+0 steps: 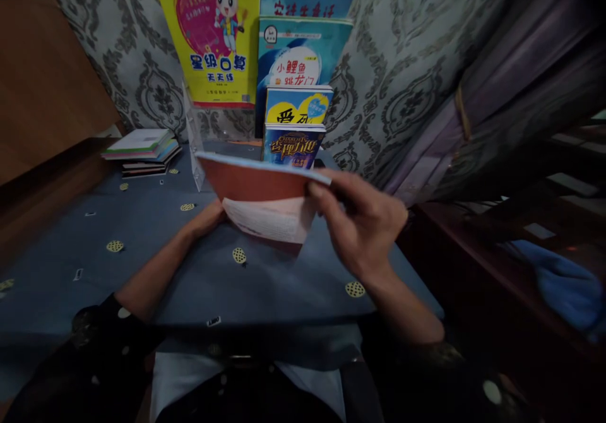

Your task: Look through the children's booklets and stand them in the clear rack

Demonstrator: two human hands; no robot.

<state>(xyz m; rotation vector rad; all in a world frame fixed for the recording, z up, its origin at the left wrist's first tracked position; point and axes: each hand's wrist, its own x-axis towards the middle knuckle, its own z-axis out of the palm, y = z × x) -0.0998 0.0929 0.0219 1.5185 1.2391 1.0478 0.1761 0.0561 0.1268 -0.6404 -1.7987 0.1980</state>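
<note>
A thin book point(258, 182) is tilted above the table, its reddish-brown side towards me with a pale panel of small print on it. Along its top runs a light blue edge. My right hand point(362, 218) pinches the upper right corner, thumb on the near side and fingers behind. My left hand point(213, 216) reaches to the lower left of the book; its fingers are hidden behind it. Just beyond stand upright books in stepped rows: a dark blue one point(291, 147) in front, a blue and yellow one point(298, 104), a teal one point(303, 50) and a large yellow workbook point(220, 38).
A blue cloth with pineapple prints covers the table point(189, 290). At the back left lies a stack of books point(142, 148), beside a clear upright panel point(193, 142). Patterned wall covering is behind, a purple curtain point(426, 126) to the right. Blue fabric point(563, 284) lies far right.
</note>
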